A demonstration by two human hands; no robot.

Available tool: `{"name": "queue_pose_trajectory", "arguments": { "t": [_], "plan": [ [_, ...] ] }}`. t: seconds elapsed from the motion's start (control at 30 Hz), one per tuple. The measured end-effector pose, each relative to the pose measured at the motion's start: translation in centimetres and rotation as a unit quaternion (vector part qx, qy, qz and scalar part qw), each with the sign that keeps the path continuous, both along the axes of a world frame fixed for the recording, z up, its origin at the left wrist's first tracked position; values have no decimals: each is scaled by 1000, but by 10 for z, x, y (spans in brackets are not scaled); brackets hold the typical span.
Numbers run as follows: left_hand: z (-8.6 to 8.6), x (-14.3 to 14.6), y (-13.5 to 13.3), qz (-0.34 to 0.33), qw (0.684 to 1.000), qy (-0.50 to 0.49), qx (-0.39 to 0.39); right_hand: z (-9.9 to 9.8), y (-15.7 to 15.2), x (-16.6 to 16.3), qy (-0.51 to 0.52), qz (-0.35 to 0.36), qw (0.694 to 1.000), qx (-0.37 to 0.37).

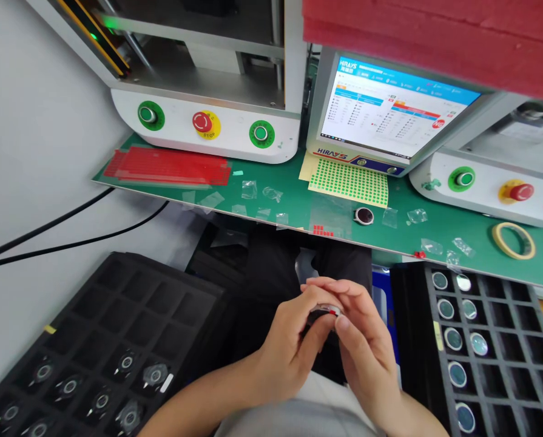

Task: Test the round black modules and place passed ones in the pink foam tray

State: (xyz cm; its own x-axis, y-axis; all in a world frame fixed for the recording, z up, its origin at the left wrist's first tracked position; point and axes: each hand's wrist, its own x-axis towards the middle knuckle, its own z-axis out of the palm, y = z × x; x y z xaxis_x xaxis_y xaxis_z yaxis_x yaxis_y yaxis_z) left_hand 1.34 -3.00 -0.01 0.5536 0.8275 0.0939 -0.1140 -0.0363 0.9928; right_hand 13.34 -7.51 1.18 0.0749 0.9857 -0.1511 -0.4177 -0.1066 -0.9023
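Observation:
Close to my body, a round watch case (324, 311) is held on edge between my two hands. A small red patch shows on its rim, and fingers hide much of it. My left hand (292, 340) is closed on it, thumb below and index finger curled over the top. My right hand (366, 343) curves around its other side, with the thumb tip against the rim and the fingers behind. Another round watch case (364, 216), dark-faced, lies on the green bench (271, 179) near its front edge.
A black tray (198, 291) of watch parts stands left; another tray (480, 291) with round watch cases stands right. The bench carries red strips (171, 167), a green-dot sticker sheet (348, 182), film scraps (249, 189) and a tape roll (499, 243). Behind are a screen (389, 115) and button panels (230, 133).

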Motion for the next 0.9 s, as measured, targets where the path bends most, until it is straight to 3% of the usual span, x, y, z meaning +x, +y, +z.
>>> {"name": "queue_pose_trajectory", "arguments": {
  "t": [0.17, 0.4, 0.6, 0.7, 0.8, 0.87, 0.9],
  "plan": [
    [-1, 1, 3, 29, 981, 58, 184, 2, 4, 1, 76, -6, 997, -7],
    [2, 8, 4, 81, 944, 92, 307, 4, 4, -6, 95, -67, 993, -18],
    [-3, 13, 3, 143, 866, 153, 454, 3, 0, -21, 175, -142, 973, -40],
    [-5, 12, 4, 134, 846, 173, 487, 0, -2, -25, 202, -154, 967, -21],
    [-2, 9, 6, 105, 866, 151, 464, -6, -2, -23, 184, -138, 973, 6],
    [3, 6, 8, 74, 930, 104, 346, -11, -2, -17, 144, -100, 984, 30],
    [5, 5, 8, 51, 968, 69, 235, -14, -2, -14, 108, -80, 990, 50]
  ]
}}
